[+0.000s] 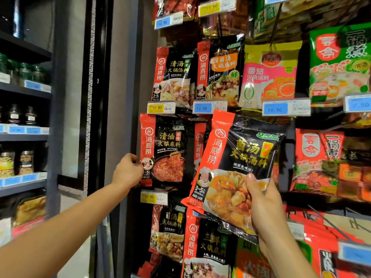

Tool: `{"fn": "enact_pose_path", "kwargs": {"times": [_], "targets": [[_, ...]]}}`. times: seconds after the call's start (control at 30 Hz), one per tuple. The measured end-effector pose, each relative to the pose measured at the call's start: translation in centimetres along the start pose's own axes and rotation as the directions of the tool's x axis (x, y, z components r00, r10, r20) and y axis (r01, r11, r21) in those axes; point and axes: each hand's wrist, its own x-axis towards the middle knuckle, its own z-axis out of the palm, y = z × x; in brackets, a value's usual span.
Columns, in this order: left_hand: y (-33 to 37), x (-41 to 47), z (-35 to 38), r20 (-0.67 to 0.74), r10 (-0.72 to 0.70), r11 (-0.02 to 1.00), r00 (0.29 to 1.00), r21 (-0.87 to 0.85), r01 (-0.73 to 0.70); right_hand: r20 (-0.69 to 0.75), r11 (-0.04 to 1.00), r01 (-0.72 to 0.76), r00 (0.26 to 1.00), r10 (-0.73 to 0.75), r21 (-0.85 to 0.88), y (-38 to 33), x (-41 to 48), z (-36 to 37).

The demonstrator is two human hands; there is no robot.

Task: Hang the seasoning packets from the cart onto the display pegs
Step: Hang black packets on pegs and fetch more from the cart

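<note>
My right hand point(267, 209) grips a black and red seasoning packet point(234, 163) by its lower right corner and holds it tilted in front of the peg wall, just under the blue 13.50 price tag point(209, 107). My left hand point(128, 171) pinches the lower left edge of a hanging black and red packet point(166, 149) at the left end of the middle row. Behind the raised packet, another red-edged packet point(199, 145) hangs, mostly hidden. The cart is out of view.
Rows of hanging packets fill the peg wall, with a pink one point(271, 77) and green and red ones point(339, 63) to the right. A dark pillar point(96, 97) stands left of it. Shelves with jars point(24, 161) lie further left. Bare metal pegs point(329, 223) stick out lower right.
</note>
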Motion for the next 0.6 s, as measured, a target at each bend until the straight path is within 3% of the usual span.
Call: {"fn": "enact_pose_path", "kwargs": {"times": [0.07, 0.1, 0.2, 0.3, 0.4, 0.6], "targets": [[0.1, -2.3, 0.1, -0.066, 0.132, 0.991, 0.989, 0.002, -0.132, 0.001, 0.999, -0.017, 1.000, 0.017, -0.034, 0.8, -0.5, 0.2], [1.0, -3.8, 0.0, -0.034, 0.184, 0.979, 0.982, -0.082, -0.187, 0.012, 0.999, -0.023, 1.000, 0.023, -0.041, 1.1, -0.8, 0.4], [5.2, -8.2, -0.2, 0.325, 0.236, 0.907, 0.916, -0.412, -0.087, 0.064, 0.998, -0.068, 0.996, 0.068, -0.011, 1.6, -1.3, 1.4], [7.7, -11.3, 0.1, 0.548, 0.294, 0.908, 0.783, -0.417, -0.048, 0.103, 0.998, -0.061, 0.993, 0.060, 0.007, 2.1, -1.5, 2.3], [7.4, -12.4, 1.3, 0.521, 0.313, 0.916, 0.794, -0.385, -0.109, 0.089, 0.998, -0.061, 0.994, 0.061, -0.005, 2.5, -1.9, 2.8], [4.2, -14.4, 3.7, 0.537, 0.191, 0.904, 0.822, -0.422, 0.066, 0.082, 0.991, -0.130, 0.988, 0.132, -0.040, 4.5, -3.5, 1.9]]}}
